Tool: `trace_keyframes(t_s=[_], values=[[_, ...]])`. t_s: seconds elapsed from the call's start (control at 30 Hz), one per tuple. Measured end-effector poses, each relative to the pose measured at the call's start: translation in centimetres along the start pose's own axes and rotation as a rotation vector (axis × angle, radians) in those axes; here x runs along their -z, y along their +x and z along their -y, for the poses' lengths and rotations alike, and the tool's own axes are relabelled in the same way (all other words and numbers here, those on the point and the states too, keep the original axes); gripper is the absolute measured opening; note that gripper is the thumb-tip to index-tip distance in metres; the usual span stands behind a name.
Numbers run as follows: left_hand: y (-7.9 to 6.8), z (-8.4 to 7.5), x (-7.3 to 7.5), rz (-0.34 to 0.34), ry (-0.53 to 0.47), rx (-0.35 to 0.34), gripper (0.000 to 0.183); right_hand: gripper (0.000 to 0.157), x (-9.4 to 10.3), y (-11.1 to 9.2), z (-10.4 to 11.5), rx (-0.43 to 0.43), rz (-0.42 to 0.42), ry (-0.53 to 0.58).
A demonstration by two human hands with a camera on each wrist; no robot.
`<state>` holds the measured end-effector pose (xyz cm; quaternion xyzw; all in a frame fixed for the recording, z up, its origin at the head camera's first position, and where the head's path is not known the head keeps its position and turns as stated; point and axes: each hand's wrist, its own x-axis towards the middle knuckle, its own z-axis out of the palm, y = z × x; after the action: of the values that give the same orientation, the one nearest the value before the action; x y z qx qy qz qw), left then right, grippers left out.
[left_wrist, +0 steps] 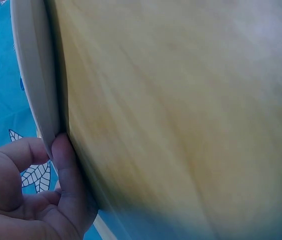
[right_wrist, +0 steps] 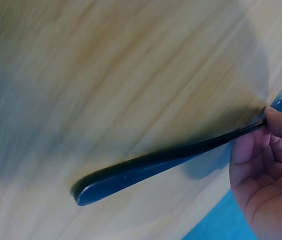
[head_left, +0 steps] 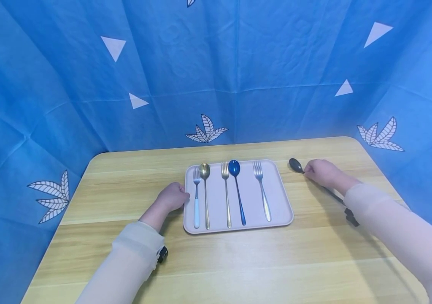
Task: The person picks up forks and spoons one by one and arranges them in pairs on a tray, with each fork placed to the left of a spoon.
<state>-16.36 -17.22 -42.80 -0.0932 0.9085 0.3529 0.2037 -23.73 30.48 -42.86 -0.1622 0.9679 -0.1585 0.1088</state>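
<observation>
My left hand (head_left: 170, 197) grips the left rim of a pale pink tray (head_left: 252, 202), thumb and a finger on either side of it in the left wrist view. On the tray, left to right, lie a fork with a light blue handle (head_left: 196, 213), a gold spoon (head_left: 204, 171), a gold fork (head_left: 225, 171), a blue spoon (head_left: 234, 167) and a silver fork (head_left: 258, 171). To the right of the tray, my right hand (head_left: 323, 173) pinches a black spoon (head_left: 295, 165) by the neck. Its handle (right_wrist: 146, 167) runs back under my wrist, close over the table.
The light wooden table (head_left: 238, 261) has rounded corners. A blue cloth (head_left: 276, 55) with white triangles and leaf prints hangs behind it and at both sides. Between the blue spoon and the silver fork there is a wider gap on the tray.
</observation>
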Motion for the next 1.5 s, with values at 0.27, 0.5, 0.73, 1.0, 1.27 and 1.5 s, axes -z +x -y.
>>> trace_keyframes(t_s=[0.27, 0.5, 0.73, 1.0, 1.27, 1.5], values=[[-0.1, 0.0, 0.1, -0.004, -0.004, -0.014, 0.017, 0.020, 0.0, -0.2, 1.1, -0.012, -0.006, 0.016], [-0.1, 0.0, 0.0, -0.004, 0.004, -0.014, 0.017, 0.018, 0.1, -0.6, 2.7, -0.025, 0.001, 0.028], [-0.1, 0.0, 0.0, -0.004, 0.010, -0.009, 0.017, 0.016, 0.4, -0.5, 3.9, -0.021, 0.006, 0.028], [0.1, 0.1, -0.1, -0.006, 0.003, -0.030, 0.017, 0.016, 0.6, -0.7, 4.7, -0.033, 0.020, 0.038], [0.1, 0.2, -0.1, -0.011, 0.013, -0.016, 0.017, 0.020, 0.5, -0.7, 5.4, -0.054, 0.011, 0.058], [0.3, 0.3, -0.2, -0.010, 0.007, 0.004, 0.016, 0.022, 0.1, -0.5, 6.1, -0.077, 0.010, 0.069]])
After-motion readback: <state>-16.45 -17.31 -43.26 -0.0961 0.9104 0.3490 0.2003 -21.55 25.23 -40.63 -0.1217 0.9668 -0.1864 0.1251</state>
